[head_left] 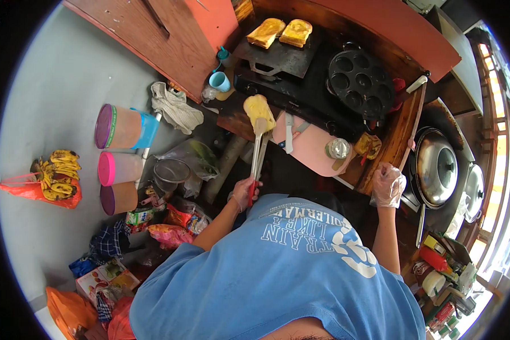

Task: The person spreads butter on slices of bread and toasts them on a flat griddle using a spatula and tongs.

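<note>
My left hand [244, 192] is wrapped round the red handle of metal tongs [259, 141]. At the tongs' far end is a slice of bread [258, 112] with a yellow coating, held left of the pink cutting board [314, 148]. My right hand [389, 185], in a clear plastic glove, is curled closed beside the wooden counter edge; whatever its fingers may hold is hidden. Two browned bread pieces [281, 33] lie on the black griddle plate [277, 61] at the back. A knife [289, 134] and a lidded glass jar [338, 149] rest on the board.
A black round-welled pan [361, 81] sits on the stove's right side. Farther right stands a lidded wok [434, 167], its handle pointing toward me. Plastic containers [119, 127], a cloth [174, 107], bananas [60, 173] and bagged goods [173, 229] are on the left; a light-blue cup [220, 82] stands by the stove.
</note>
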Motion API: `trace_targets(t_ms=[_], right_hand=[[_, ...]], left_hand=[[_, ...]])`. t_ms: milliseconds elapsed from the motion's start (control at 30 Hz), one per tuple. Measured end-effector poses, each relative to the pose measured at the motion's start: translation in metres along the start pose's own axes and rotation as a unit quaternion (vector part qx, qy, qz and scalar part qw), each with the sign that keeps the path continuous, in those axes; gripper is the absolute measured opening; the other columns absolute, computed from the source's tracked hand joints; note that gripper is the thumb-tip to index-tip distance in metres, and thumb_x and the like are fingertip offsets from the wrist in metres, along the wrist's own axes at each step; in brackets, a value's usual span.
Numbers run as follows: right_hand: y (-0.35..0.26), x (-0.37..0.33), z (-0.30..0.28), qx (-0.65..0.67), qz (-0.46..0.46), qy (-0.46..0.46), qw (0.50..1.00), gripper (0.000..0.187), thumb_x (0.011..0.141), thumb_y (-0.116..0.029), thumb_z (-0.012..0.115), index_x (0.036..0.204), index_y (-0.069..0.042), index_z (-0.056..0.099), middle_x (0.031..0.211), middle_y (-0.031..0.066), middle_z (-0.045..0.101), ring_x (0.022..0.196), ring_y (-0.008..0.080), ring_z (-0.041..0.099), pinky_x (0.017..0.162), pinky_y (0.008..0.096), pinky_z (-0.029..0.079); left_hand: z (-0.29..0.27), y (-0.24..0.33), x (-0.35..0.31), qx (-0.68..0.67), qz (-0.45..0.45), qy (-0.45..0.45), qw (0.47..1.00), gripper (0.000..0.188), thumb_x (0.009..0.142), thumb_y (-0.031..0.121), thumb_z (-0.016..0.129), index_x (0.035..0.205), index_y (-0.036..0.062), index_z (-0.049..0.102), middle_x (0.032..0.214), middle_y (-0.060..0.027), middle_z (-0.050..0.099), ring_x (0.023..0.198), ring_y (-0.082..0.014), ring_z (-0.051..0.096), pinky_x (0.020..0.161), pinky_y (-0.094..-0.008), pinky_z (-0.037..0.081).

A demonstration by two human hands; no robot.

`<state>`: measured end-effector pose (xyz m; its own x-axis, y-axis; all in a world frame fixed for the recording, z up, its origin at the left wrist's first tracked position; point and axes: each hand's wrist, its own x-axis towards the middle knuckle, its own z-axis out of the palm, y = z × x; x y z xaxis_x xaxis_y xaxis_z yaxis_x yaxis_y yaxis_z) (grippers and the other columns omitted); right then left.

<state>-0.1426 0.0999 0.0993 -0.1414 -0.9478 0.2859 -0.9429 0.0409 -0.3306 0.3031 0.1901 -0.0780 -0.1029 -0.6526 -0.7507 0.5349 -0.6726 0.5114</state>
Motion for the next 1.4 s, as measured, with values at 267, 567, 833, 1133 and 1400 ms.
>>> trace_targets(t_ms=[267,567,833,1133,1400], right_hand=[[0.004,-0.004,-0.003,0.019,0.008,-0.014,1.000,0.014,0.079,-0.017,0.065,0.082,-0.006,0.073,0.068,0.0183,0.066,0.065,0.0373,0.067,0.063,0.0448,0.053],[0.004,-0.009,-0.005,0.037,0.012,-0.015,0.999,0.015,0.079,-0.016,0.065,0.083,-0.005,0.075,0.068,0.0191,0.066,0.066,0.0370,0.067,0.065,0.0446,0.053],[0.004,-0.009,-0.002,0.036,0.005,-0.036,0.999,0.016,0.077,-0.016,0.066,0.083,-0.005,0.075,0.070,0.0185,0.067,0.070,0.0362,0.067,0.068,0.0457,0.053],[0.000,-0.006,-0.002,0.024,-0.018,-0.059,0.998,0.013,0.077,-0.014,0.065,0.080,-0.006,0.074,0.072,0.0180,0.068,0.071,0.0371,0.066,0.070,0.0465,0.053],[0.002,-0.007,0.001,0.005,-0.051,-0.040,0.998,0.011,0.075,-0.012,0.065,0.079,-0.006,0.073,0.072,0.0160,0.069,0.071,0.0358,0.066,0.071,0.0462,0.053]], left_hand=[[-0.001,-0.018,-0.010,-0.010,0.021,0.036,0.999,0.036,0.098,0.039,0.063,0.105,0.0049,0.058,0.085,-0.0084,0.065,0.057,-0.0144,0.054,0.043,-0.0267,0.040],[-0.008,-0.025,-0.042,-0.048,0.029,0.091,0.994,0.039,0.096,0.043,0.065,0.100,0.0049,0.057,0.082,-0.0087,0.065,0.054,-0.0150,0.055,0.040,-0.0280,0.042],[0.014,-0.050,-0.044,-0.050,0.011,0.097,0.994,0.043,0.095,0.047,0.064,0.104,0.0063,0.057,0.084,-0.0093,0.065,0.057,-0.0160,0.055,0.042,-0.0285,0.041],[0.033,-0.030,-0.003,-0.049,0.059,0.103,0.992,0.038,0.096,0.045,0.064,0.104,0.0074,0.059,0.085,-0.0088,0.066,0.055,-0.0141,0.055,0.041,-0.0268,0.041],[0.044,-0.026,-0.015,-0.127,0.044,0.088,0.987,0.039,0.095,0.042,0.065,0.100,0.0040,0.059,0.083,-0.0088,0.067,0.053,-0.0137,0.055,0.041,-0.0278,0.041]])
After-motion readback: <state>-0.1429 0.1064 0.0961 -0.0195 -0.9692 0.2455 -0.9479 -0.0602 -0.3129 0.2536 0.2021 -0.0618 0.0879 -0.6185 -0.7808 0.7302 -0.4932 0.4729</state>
